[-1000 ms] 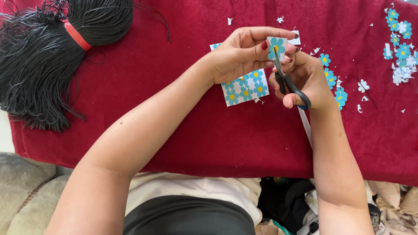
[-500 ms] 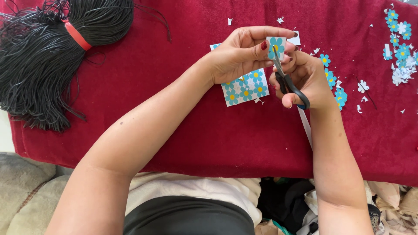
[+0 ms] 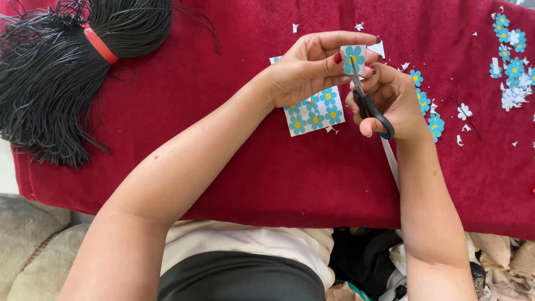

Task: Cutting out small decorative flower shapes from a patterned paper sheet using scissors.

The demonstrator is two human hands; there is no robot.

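Almost nothing has shifted since the earlier frames; both hands sit where they were. The left hand (image 3: 312, 69) pinches a small paper square (image 3: 353, 58) printed with a blue flower, far of the flower sheet (image 3: 315, 114) on the red cloth (image 3: 223, 145). The right hand (image 3: 390, 97) is closed through the handles of the scissors (image 3: 365, 100), blades at the square. The paper looks light, thin and easily creased, best pinched by its edge.

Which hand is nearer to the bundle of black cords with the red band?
Left. The left hand pinches a small flower paper right of the bundle of black cords; the right hand, working the scissors, sits farther right still.
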